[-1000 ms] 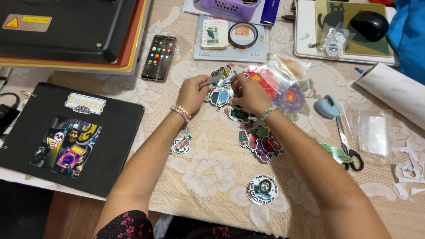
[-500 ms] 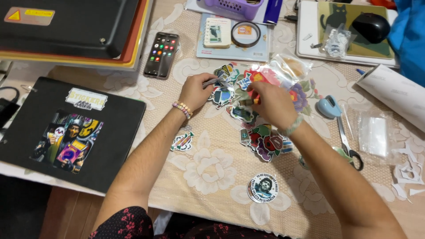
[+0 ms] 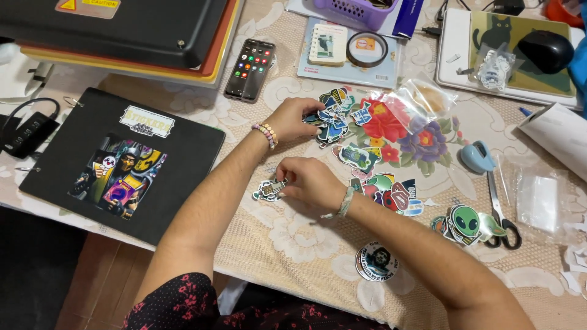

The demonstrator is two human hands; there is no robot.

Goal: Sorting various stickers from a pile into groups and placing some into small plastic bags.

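The table holds 1 smartphone, 1 pair of scissors, 1 black sticker album, 1 computer mouse, 1 tape roll and 2 hands.

Glossy paper stickers catch the light on a cream lace-patterned tablecloth (woven, matt). The black binder looks matt plastic, the phone shows smooth glass, the small bags are clear crinkly plastic, and the scissors have shiny metal blades and dark plastic handles.
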